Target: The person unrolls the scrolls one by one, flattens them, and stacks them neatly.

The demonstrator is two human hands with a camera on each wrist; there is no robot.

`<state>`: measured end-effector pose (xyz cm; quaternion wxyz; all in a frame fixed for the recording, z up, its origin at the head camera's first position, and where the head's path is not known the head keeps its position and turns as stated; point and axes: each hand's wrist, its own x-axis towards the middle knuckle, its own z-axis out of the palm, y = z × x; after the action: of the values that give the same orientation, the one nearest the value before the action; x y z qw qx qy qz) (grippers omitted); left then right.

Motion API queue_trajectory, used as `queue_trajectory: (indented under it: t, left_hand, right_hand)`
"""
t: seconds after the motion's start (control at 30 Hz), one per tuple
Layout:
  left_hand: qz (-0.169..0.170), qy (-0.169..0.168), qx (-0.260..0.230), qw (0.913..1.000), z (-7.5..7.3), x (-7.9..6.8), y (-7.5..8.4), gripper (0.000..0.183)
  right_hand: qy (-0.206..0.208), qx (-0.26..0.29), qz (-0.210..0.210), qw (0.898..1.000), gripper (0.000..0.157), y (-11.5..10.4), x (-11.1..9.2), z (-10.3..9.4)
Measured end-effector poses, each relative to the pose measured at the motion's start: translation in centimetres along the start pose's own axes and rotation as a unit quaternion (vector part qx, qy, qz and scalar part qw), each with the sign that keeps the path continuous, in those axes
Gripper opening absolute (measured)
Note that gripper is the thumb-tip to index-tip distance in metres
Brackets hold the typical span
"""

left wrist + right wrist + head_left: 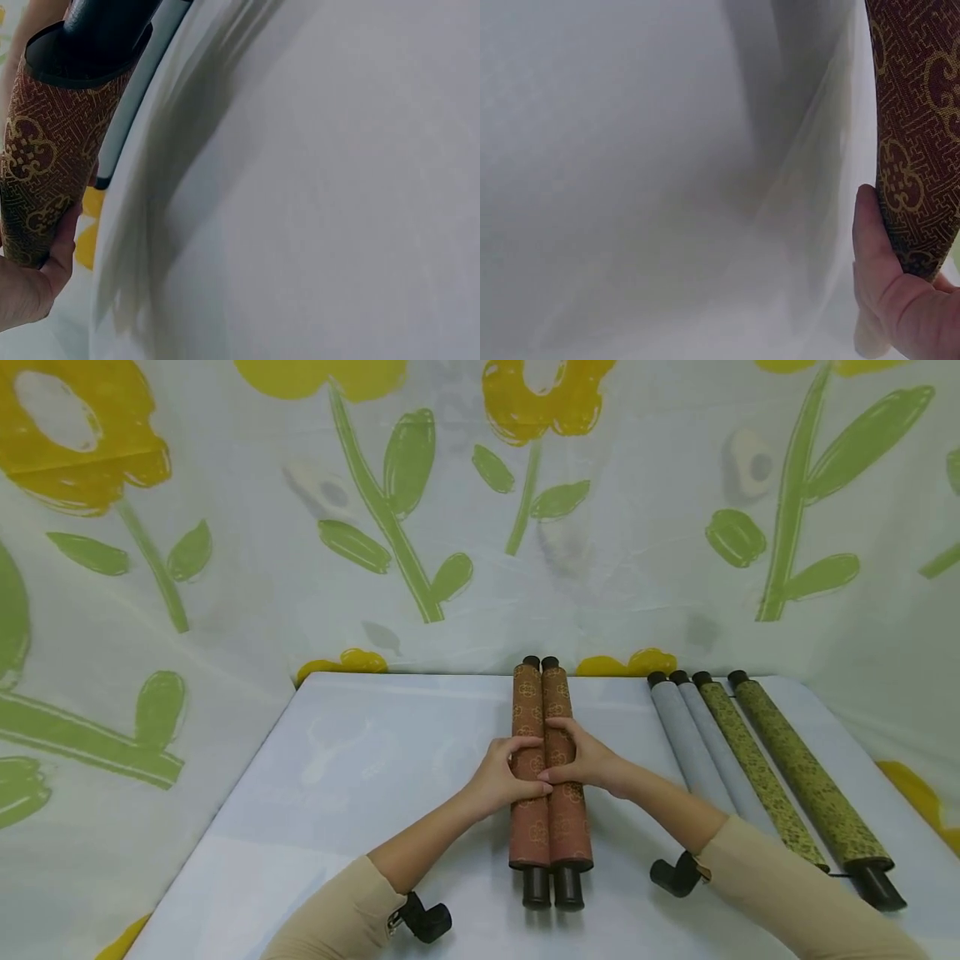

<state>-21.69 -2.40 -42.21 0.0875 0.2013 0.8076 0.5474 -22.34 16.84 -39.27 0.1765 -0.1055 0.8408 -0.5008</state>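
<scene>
Two reddish-brown brocade scroll rolls with gold patterns and black end knobs lie side by side, touching, in the middle of the head view. My left hand (495,777) grips the left scroll roll (529,835), thumb on the near side and fingers across its top. The right scroll roll (570,839) is held by my right hand (588,760) in the same way. In the left wrist view, the brocade (64,127) ends in a black knob (109,26). The right wrist view shows fingers around the patterned roll (915,112). Whether the rolls are joined is hidden.
On the white table (360,760), to the right, lie two grey rolls (690,743) and two yellow-green patterned rolls (810,768) with a pale strip between them. A flower-printed cloth (637,527) hangs behind the table. Black wrist devices (426,918) sit at both cuffs.
</scene>
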Motion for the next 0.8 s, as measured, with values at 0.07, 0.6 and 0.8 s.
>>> queue_trajectory:
  t: [0.07, 0.6, 0.8]
  left_hand:
    - [0.003, 0.003, 0.007, 1.0000, -0.3, -0.3, -0.4, 0.063]
    - [0.000, 0.014, 0.052, 0.9986, -1.6, -1.6, -3.1, 0.062]
    - [-0.017, 0.013, 0.055, 0.9983, -2.2, -1.9, -3.6, 0.065]
  right_hand:
    - [0.000, 0.004, -0.002, 1.000, 0.090, 0.1, 0.3, 0.6]
    - [0.006, 0.005, -0.005, 1.000, 0.089, 1.0, 1.8, 3.9]
    - [0.015, 0.000, -0.008, 1.000, 0.087, 0.9, 2.3, 4.7]
